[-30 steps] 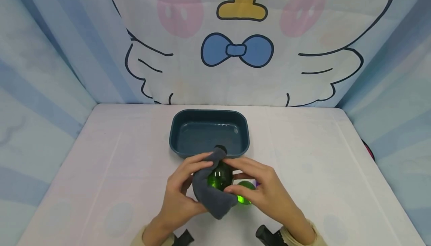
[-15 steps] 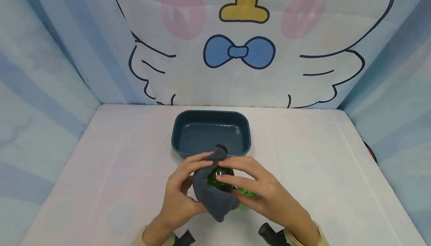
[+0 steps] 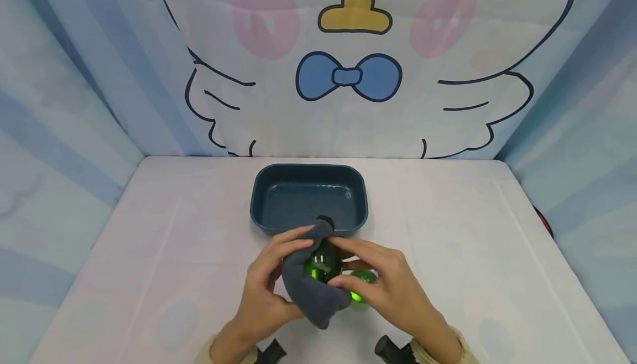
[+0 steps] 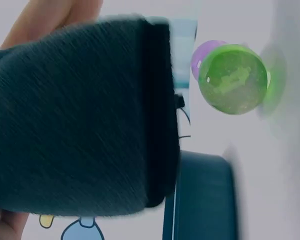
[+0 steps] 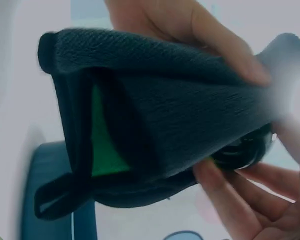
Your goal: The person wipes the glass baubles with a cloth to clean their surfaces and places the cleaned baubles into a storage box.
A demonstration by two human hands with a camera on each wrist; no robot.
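A dark grey cloth (image 3: 318, 300) is folded round a shiny see-through green ball (image 3: 322, 264), whose right side shows bare. My left hand (image 3: 266, 281) grips the cloth and ball from the left, fingers over the far side and thumb at the near side. From the right, my right hand (image 3: 393, 284) holds the ball's bare side between thumb and fingers. In the right wrist view, more green shows inside the cloth's open fold. On the table under the right hand lies another see-through green ball (image 4: 233, 80), with a purple ball (image 4: 201, 56) partly hidden behind it.
Just beyond the hands stands a dark blue rectangular tray (image 3: 259, 209), its near edge overlapped by the cloth. The table (image 3: 149, 253) has a pale cover. A printed cartoon curtain (image 3: 348, 120) hangs along the back, with striped curtains at both sides.
Half a second ago my right fingers lay further over the ball; they have since drawn back to its right side, uncovering the ball on the table. The left hand keeps its hold.
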